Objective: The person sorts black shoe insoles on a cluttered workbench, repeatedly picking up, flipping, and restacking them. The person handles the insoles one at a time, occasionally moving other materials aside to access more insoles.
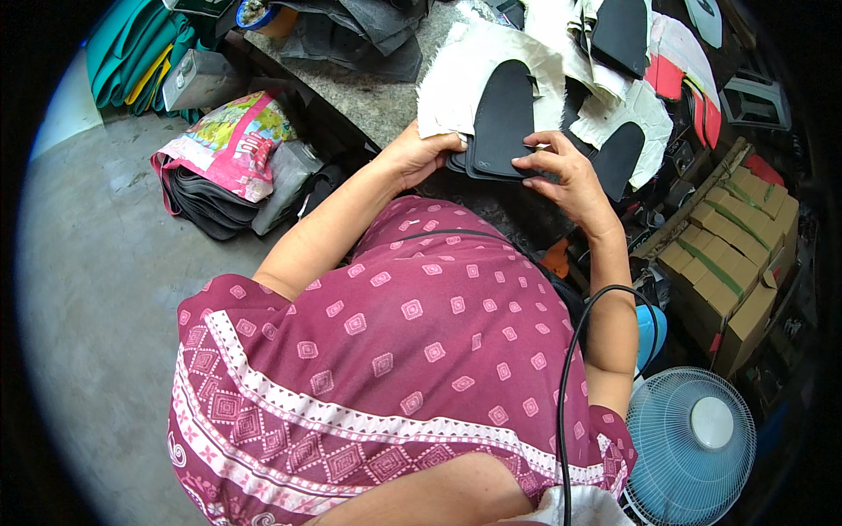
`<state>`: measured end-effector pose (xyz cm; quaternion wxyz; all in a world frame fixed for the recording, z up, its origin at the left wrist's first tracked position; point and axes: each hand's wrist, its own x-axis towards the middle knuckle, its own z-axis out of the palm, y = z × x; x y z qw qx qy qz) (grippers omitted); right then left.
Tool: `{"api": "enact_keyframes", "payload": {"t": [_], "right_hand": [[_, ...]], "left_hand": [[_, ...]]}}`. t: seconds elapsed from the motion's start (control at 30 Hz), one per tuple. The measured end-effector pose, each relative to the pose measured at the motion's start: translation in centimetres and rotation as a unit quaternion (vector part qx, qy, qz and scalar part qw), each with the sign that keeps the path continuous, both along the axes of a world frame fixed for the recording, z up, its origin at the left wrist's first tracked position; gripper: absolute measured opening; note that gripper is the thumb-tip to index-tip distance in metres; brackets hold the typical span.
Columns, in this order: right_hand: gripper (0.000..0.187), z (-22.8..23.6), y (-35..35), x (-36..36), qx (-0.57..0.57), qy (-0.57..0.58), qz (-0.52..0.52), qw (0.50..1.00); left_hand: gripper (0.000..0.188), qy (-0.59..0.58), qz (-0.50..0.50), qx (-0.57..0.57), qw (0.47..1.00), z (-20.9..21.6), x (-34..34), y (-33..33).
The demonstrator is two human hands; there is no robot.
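Your left hand (419, 153) is clamped on the left edge of a small stack of flat black sole-shaped cutouts (500, 127), thumb on top, right at the near edge of the speckled grey stone worktop (373, 92). Your right hand (561, 175) has its fingers together, pinching the stack's lower right edge. White ragged-edged fabric sheets (456, 74) lie under and behind the stack, and a pale blue floor fan (693, 447) sits down by your right elbow.
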<state>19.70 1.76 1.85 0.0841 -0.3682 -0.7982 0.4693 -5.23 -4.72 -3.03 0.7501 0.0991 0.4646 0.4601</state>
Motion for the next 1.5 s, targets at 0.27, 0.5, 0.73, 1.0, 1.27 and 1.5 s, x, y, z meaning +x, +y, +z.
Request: {"api": "enact_keyframes", "payload": {"t": [0.27, 0.5, 0.73, 1.0, 1.27, 1.5], "right_hand": [[0.033, -0.2, -0.7, -0.5, 0.019, 0.010, -0.025, 0.999], [0.022, -0.4, 0.4, 1.4, 0.048, 0.063, -0.148, 0.986], [0.018, -1.5, 1.2, 2.2, -0.052, 0.209, -0.311, 0.926], [0.018, 0.2, 0.2, 0.9, 0.121, 0.071, -0.166, 0.976], [0.062, -0.5, 0.2, -0.4, 0.019, -0.031, -0.364, 0.931], [0.053, 0.2, 0.2, -0.8, -0.410, 0.254, -0.359, 0.799]], "left_hand": [[0.040, 0.010, -0.015, 0.002, 1.000, 0.0, 0.1, 0.3], [0.033, 0.109, -0.094, 0.012, 0.989, 1.3, -1.1, 1.4], [0.022, 0.120, -0.102, -0.014, 0.987, 0.4, -1.4, 1.1], [0.030, 0.047, -0.067, -0.001, 0.997, 0.5, -0.7, 1.1], [0.052, 0.111, -0.105, 0.105, 0.983, -0.3, 0.1, 0.6], [0.049, 0.129, -0.155, 0.127, 0.971, 1.7, 2.8, 1.7]]}}
